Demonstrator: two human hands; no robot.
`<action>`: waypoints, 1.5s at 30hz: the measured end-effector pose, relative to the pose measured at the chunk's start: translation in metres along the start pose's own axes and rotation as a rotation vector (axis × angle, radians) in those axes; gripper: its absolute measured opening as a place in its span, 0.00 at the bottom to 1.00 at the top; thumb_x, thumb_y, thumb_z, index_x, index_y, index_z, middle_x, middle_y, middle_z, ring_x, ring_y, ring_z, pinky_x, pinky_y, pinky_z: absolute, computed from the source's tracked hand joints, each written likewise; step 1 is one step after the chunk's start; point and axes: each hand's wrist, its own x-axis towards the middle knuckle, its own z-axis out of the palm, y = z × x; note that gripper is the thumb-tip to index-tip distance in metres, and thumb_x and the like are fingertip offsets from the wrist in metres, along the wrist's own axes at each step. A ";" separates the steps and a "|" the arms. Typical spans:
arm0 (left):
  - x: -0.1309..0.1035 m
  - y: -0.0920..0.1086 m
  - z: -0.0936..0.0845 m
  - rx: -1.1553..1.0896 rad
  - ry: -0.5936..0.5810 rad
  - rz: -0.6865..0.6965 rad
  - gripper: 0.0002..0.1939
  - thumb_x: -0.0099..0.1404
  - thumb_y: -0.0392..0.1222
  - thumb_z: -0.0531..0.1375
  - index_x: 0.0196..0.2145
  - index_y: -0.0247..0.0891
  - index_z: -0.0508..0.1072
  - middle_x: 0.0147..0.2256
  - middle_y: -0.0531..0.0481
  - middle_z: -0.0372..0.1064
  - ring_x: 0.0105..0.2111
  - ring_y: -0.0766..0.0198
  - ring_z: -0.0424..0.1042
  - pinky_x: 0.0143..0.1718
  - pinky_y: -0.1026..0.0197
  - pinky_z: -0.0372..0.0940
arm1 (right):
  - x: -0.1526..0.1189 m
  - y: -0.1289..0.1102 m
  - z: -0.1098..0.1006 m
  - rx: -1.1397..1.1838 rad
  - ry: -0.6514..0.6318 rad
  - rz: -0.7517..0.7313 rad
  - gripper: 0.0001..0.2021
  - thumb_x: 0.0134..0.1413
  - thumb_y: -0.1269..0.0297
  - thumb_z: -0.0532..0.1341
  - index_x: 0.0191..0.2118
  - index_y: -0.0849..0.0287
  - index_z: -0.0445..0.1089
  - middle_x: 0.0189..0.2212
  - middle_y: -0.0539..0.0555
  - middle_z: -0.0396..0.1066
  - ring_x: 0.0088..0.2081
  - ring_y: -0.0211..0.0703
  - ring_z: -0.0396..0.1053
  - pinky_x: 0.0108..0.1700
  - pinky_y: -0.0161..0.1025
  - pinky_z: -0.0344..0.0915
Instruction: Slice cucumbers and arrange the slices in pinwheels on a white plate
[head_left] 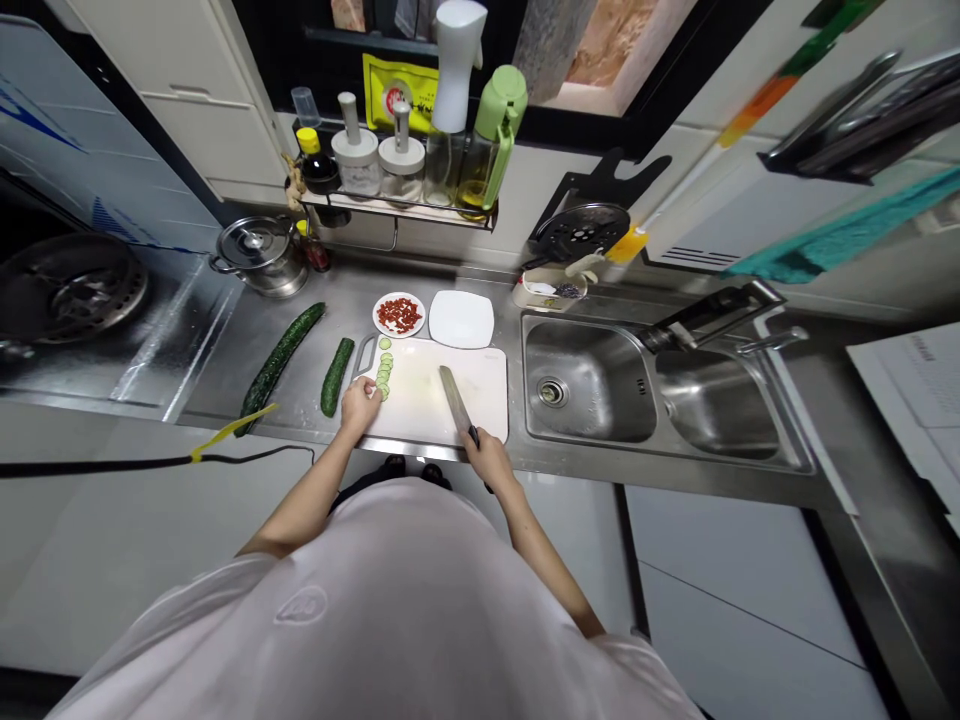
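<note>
A knife (453, 394) lies slanted over the white cutting board (420, 420), its dark handle in my right hand (489, 458). At the board's left side, my left hand (361, 404) has its fingers curled together against the near end of a row of cucumber slices (385, 368). Whether a slice is pinched between those fingers is too small to tell. One slice (385, 342) lies apart at the far end of the row. Left of the board rest a cut cucumber piece (337, 377) and a long whole cucumber (281, 365).
Behind the board stand a plate of small red pieces (399, 315) and a white square plate (461, 319). A lidded pot (262, 257) is at the back left. The double sink (592, 380) lies right. A rack (397, 205) holds bottles and jars above.
</note>
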 end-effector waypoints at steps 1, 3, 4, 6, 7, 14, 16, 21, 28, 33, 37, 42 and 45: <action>0.005 0.002 0.000 -0.012 0.028 0.016 0.09 0.58 0.43 0.59 0.37 0.40 0.71 0.31 0.51 0.69 0.33 0.62 0.69 0.38 0.62 0.61 | 0.000 0.000 0.000 0.002 0.000 0.003 0.22 0.67 0.49 0.46 0.42 0.59 0.69 0.35 0.59 0.74 0.37 0.45 0.70 0.33 0.35 0.51; 0.020 0.010 0.000 -0.033 0.078 0.034 0.10 0.60 0.44 0.58 0.38 0.40 0.72 0.32 0.50 0.69 0.35 0.62 0.69 0.40 0.62 0.61 | -0.001 -0.001 -0.001 0.007 0.003 0.004 0.21 0.67 0.49 0.46 0.41 0.59 0.70 0.35 0.58 0.74 0.37 0.45 0.70 0.33 0.35 0.51; 0.028 0.014 0.001 -0.036 0.099 0.026 0.10 0.60 0.44 0.58 0.39 0.40 0.72 0.33 0.50 0.69 0.35 0.62 0.69 0.40 0.62 0.61 | -0.001 -0.002 -0.001 0.008 0.004 0.004 0.21 0.67 0.49 0.46 0.41 0.59 0.70 0.35 0.58 0.74 0.37 0.45 0.70 0.33 0.35 0.51; 0.046 0.025 0.003 -0.031 0.119 0.021 0.11 0.61 0.43 0.57 0.40 0.39 0.72 0.34 0.49 0.69 0.36 0.61 0.69 0.41 0.61 0.62 | -0.002 -0.003 -0.002 0.009 0.004 0.005 0.21 0.67 0.50 0.46 0.41 0.59 0.70 0.35 0.58 0.74 0.37 0.45 0.70 0.33 0.34 0.51; 0.054 0.030 0.004 -0.022 0.125 0.014 0.12 0.61 0.43 0.57 0.42 0.39 0.73 0.35 0.48 0.69 0.37 0.60 0.69 0.42 0.61 0.62 | -0.002 -0.003 -0.002 0.007 0.004 0.007 0.21 0.67 0.50 0.47 0.41 0.59 0.70 0.35 0.58 0.74 0.37 0.45 0.71 0.33 0.34 0.52; 0.089 0.051 0.010 0.093 0.064 -0.006 0.17 0.63 0.44 0.57 0.49 0.37 0.72 0.44 0.38 0.67 0.43 0.53 0.69 0.45 0.56 0.61 | -0.004 -0.005 -0.003 0.006 0.012 0.000 0.20 0.67 0.51 0.48 0.40 0.59 0.69 0.34 0.58 0.75 0.38 0.45 0.71 0.33 0.34 0.52; 0.092 0.054 0.011 0.125 0.033 -0.005 0.16 0.63 0.43 0.57 0.47 0.37 0.73 0.45 0.37 0.67 0.44 0.51 0.68 0.45 0.55 0.61 | -0.004 -0.006 -0.004 0.016 0.008 -0.004 0.20 0.67 0.50 0.47 0.40 0.59 0.69 0.34 0.58 0.75 0.38 0.44 0.71 0.33 0.34 0.52; 0.097 0.055 0.014 0.138 0.005 -0.019 0.13 0.63 0.41 0.56 0.45 0.37 0.73 0.46 0.36 0.65 0.45 0.50 0.67 0.45 0.54 0.61 | -0.004 -0.004 -0.004 0.018 0.005 0.003 0.20 0.67 0.50 0.47 0.40 0.59 0.69 0.34 0.57 0.75 0.38 0.44 0.71 0.33 0.34 0.52; 0.096 0.055 0.014 0.115 0.011 -0.053 0.12 0.63 0.39 0.57 0.45 0.40 0.70 0.44 0.39 0.68 0.46 0.53 0.67 0.45 0.56 0.60 | -0.003 -0.004 -0.002 0.014 0.013 -0.015 0.20 0.67 0.50 0.47 0.41 0.59 0.69 0.33 0.57 0.74 0.37 0.44 0.71 0.33 0.34 0.51; 0.094 0.059 0.015 0.002 -0.003 -0.087 0.10 0.62 0.39 0.57 0.43 0.41 0.71 0.40 0.45 0.72 0.40 0.58 0.69 0.42 0.58 0.60 | -0.005 -0.005 -0.004 0.014 0.007 0.002 0.20 0.67 0.50 0.47 0.41 0.59 0.69 0.34 0.57 0.74 0.37 0.44 0.71 0.32 0.34 0.51; 0.090 0.064 0.023 -0.115 -0.084 -0.050 0.11 0.59 0.39 0.59 0.41 0.41 0.74 0.34 0.51 0.74 0.35 0.63 0.70 0.39 0.63 0.61 | -0.005 -0.003 -0.004 0.015 0.012 0.013 0.20 0.67 0.49 0.47 0.40 0.59 0.69 0.34 0.57 0.74 0.36 0.44 0.70 0.32 0.34 0.51; 0.079 0.073 0.034 -0.213 -0.307 0.084 0.12 0.58 0.41 0.60 0.39 0.38 0.77 0.33 0.50 0.75 0.32 0.64 0.71 0.36 0.64 0.63 | -0.005 0.000 -0.005 0.019 0.013 0.028 0.21 0.67 0.49 0.47 0.41 0.59 0.69 0.34 0.57 0.74 0.36 0.43 0.70 0.32 0.34 0.51; 0.076 0.079 0.036 -0.162 -0.436 0.263 0.09 0.59 0.39 0.59 0.35 0.38 0.79 0.34 0.48 0.76 0.35 0.62 0.72 0.39 0.62 0.63 | -0.005 0.002 -0.004 0.014 0.026 0.032 0.21 0.67 0.49 0.47 0.42 0.59 0.69 0.34 0.57 0.74 0.37 0.44 0.70 0.32 0.34 0.51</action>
